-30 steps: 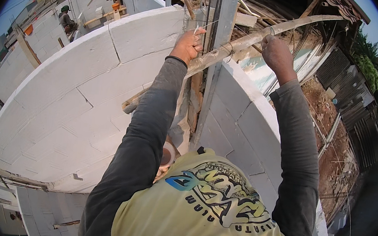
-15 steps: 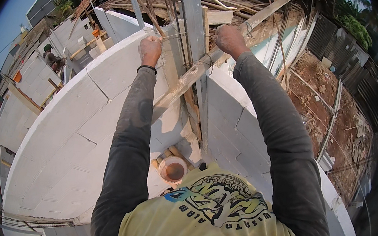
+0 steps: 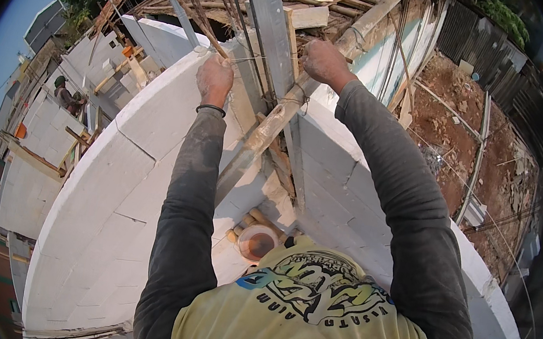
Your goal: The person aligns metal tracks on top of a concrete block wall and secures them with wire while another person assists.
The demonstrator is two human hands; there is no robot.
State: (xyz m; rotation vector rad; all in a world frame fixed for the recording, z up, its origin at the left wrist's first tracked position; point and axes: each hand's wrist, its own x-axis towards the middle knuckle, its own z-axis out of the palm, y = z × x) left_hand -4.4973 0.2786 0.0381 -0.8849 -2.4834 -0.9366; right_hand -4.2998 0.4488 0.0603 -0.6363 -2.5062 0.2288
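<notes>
My left hand [image 3: 215, 81] is closed at the top of the white block wall [image 3: 120, 145], beside the corner. A thin wire [image 3: 252, 58] runs from it across the upright steel bars toward my right hand [image 3: 324, 62], which is closed too; its fingertips are partly hidden. Between my hands stand a grey metal channel post [image 3: 266, 18] and a narrow wooden strip [image 3: 291, 41]. Below them a slanting wooden pole [image 3: 266, 129] crosses the post, lashed there with a wire tie [image 3: 299, 95]. A thin wooden stick [image 3: 209, 36] ends close to my left hand.
A bucket [image 3: 256, 242] with brownish contents stands down in the corner beside wooden poles. Another block wall [image 3: 333, 156] runs off to the right. A person [image 3: 67, 98] is far left. Right lies a dirt plot [image 3: 449, 109] with rubble, by a corrugated metal fence [image 3: 529, 85].
The view has shifted slightly, so the post and pole sit at a different angle. Both hands stay at the corner, closed, with my left hand a little lower in the picture.
</notes>
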